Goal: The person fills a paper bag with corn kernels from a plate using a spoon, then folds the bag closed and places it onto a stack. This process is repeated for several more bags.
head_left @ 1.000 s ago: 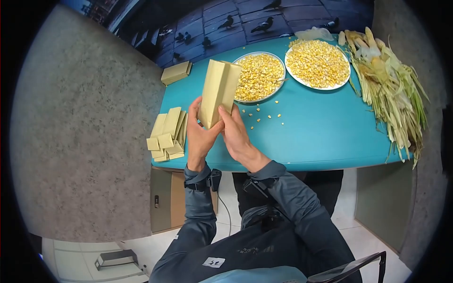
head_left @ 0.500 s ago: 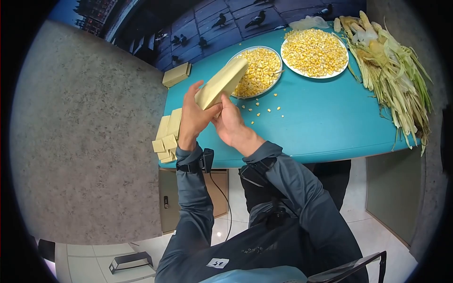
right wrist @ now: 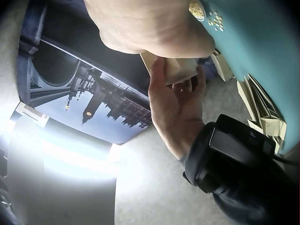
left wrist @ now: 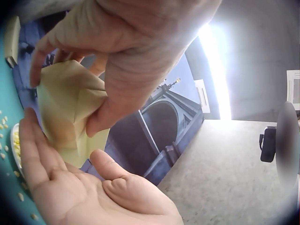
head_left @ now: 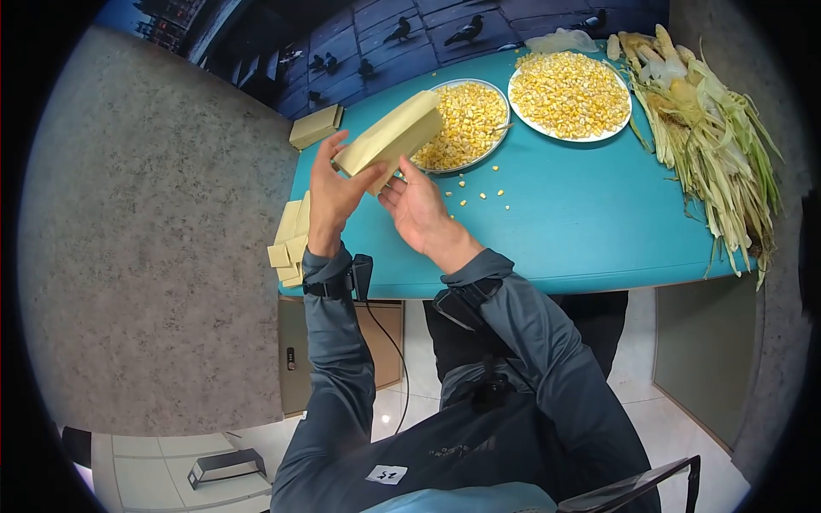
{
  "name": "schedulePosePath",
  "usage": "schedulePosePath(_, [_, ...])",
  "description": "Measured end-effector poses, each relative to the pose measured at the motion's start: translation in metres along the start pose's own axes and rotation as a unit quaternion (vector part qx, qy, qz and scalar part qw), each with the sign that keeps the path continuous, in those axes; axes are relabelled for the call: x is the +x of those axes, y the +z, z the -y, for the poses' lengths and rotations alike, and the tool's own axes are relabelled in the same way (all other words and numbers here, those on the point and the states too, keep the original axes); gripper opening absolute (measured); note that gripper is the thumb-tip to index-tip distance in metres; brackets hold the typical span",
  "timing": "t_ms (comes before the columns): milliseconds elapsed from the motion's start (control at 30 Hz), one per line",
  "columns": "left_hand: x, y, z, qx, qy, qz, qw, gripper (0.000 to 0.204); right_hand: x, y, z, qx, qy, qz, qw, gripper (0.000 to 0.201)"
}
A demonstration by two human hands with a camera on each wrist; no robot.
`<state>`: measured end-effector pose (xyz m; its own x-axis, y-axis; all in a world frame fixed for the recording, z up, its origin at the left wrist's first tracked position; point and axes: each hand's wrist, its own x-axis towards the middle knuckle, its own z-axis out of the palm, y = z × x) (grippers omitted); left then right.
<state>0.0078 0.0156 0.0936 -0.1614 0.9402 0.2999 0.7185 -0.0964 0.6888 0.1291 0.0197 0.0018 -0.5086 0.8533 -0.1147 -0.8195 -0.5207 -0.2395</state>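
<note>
A tan paper bag [head_left: 389, 137], opened out into a box shape, is tilted over the table's left half. My left hand [head_left: 335, 195] grips its near end between thumb and fingers. In the left wrist view, the folded bottom of the bag faces the camera beside the left thumb [left wrist: 99, 117]. My right hand [head_left: 425, 215] lies palm up beneath the bag, its fingers extended close along the bag's side. The bag's far end overlaps a plate of corn kernels [head_left: 470, 124] in the head view.
A second plate of kernels [head_left: 569, 96] stands at the back right, beside corn husks [head_left: 714, 154]. Folded paper bags [head_left: 291, 244] are stacked at the left edge, with another bag bundle [head_left: 315, 126] behind. Several loose kernels [head_left: 482, 195] lie on the teal table [head_left: 581, 222].
The bag has tipped from nearly upright to a slant, its far end leaning right. Both hands have shifted slightly left and up, and the right thumb has come away from the bag's face.
</note>
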Motion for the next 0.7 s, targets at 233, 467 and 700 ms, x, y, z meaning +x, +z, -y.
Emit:
schedulePosePath(233, [0.012,0.004,-0.009,-0.004,0.021,-0.054,0.998,0.09,-0.009,0.007,0.014,-0.015,-0.032,0.018,0.999,0.056])
schedulePosePath(467, [0.018,0.009,-0.021,0.016,0.042,-0.078,0.996,0.091,-0.009,0.003,0.016,-0.015,-0.055,0.037,0.998,0.06])
schedulePosePath(700, [0.021,0.013,-0.022,0.003,0.035,-0.089,0.995,0.086,-0.011,0.003,0.02,-0.014,-0.067,0.051,0.996,0.064])
